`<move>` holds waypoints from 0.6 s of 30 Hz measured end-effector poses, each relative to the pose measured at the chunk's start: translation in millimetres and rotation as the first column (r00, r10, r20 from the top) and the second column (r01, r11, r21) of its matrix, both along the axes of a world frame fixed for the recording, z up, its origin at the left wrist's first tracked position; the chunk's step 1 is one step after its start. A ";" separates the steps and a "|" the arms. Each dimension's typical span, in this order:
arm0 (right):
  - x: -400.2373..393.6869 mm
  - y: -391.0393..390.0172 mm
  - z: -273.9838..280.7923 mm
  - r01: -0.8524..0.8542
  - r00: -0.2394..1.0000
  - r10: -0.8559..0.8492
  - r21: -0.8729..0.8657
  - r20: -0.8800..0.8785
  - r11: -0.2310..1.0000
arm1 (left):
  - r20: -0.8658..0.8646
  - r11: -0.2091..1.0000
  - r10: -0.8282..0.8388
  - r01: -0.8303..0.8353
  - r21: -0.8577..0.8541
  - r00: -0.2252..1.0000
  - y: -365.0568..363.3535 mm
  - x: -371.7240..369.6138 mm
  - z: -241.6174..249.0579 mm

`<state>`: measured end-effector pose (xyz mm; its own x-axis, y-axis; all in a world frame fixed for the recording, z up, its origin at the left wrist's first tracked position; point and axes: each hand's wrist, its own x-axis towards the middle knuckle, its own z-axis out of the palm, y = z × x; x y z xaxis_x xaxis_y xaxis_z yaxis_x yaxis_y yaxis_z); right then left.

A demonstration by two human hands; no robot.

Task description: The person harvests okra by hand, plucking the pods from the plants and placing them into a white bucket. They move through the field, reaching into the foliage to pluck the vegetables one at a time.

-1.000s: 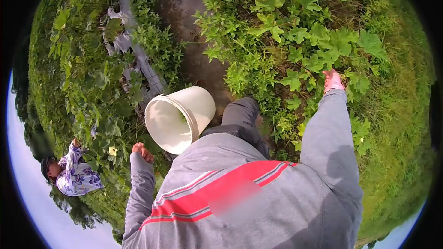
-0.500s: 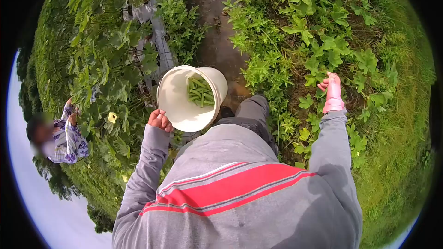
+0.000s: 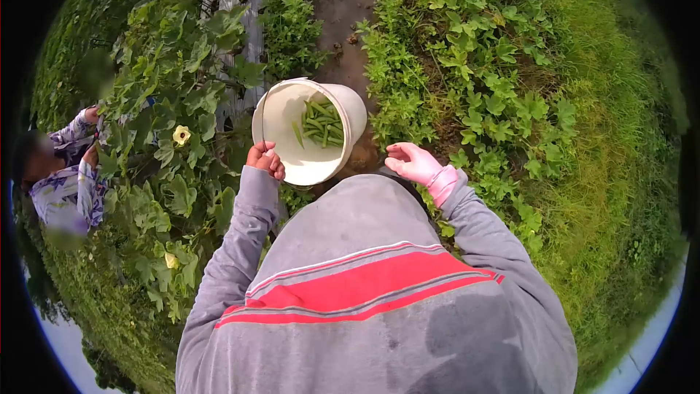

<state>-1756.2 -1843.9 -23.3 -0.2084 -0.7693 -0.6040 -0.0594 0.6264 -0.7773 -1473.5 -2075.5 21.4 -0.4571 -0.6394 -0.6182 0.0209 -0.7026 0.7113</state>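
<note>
My left hand [image 3: 265, 160] is closed round the wire handle of a white bucket [image 3: 292, 164], which hangs tilted with its mouth towards me. Green okra pods [image 3: 321, 124] lie heaped in the bucket, and a single pod [image 3: 297, 133] shows apart from the heap on the left. My right hand [image 3: 414, 164], in a pink glove, is just right of the bucket, not touching it. Its fingers are loosely bent and a little apart, with nothing visible in them.
Tall okra plants [image 3: 182, 197] with pale yellow flowers [image 3: 181, 135] stand on the left, where another person [image 3: 69, 175] reaches into the leaves. A muddy path [image 3: 346, 22] runs ahead. Low leafy plants [image 3: 496, 80] and grass [image 3: 598, 175] cover the right side.
My right hand has come in from the plants at the right to beside the bucket. A pod now shows apart from the heap. The bucket sits slightly higher in view.
</note>
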 end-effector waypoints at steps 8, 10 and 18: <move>19.0 48.4 -51.8 -0.241 0.957 0.209 0.148 0.202 0.959 | 0.016 0.997 -0.005 0.006 -0.075 1.000 36.4 32.5 -13.3; 23.2 45.9 -61.2 -0.108 0.962 0.051 0.199 0.270 0.974 | 0.031 0.997 0.008 -0.006 -0.079 0.999 44.3 40.2 -21.8; 16.0 37.2 -21.8 -0.093 0.876 -0.048 0.265 0.481 0.960 | 0.212 0.984 0.178 -0.180 -0.010 0.961 52.4 89.1 -19.9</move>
